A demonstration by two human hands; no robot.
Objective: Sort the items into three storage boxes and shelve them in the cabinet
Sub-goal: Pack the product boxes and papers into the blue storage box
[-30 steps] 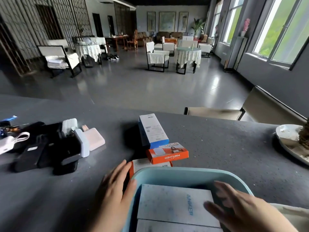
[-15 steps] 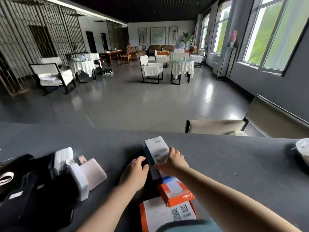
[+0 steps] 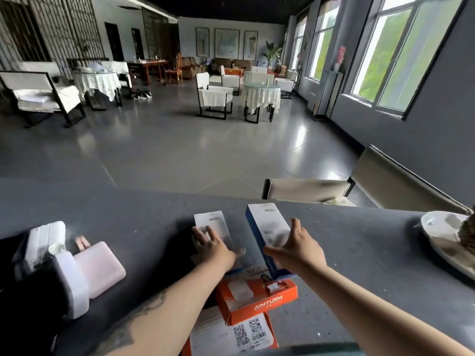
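Both hands out over the dark table [image 3: 359, 253]. Left hand [image 3: 213, 246] lies flat, fingers spread, on a white box [image 3: 212, 224] lying on the table at centre. Right hand [image 3: 295, 246] is open wide around the near end of a blue-and-white box [image 3: 266, 229], tilted up just right of the white one; whether it actually grips, can't tell. Nearer: orange WIMTURM box [image 3: 257, 298] stacked on an orange box with QR codes [image 3: 231, 335]. Pink and white power banks [image 3: 99, 265] sit near left, plate [image 3: 444, 235] far right.

Left hand [image 3: 214, 246] presses a white box [image 3: 213, 227]; right hand [image 3: 298, 246] holds a blue-edged box [image 3: 267, 227]
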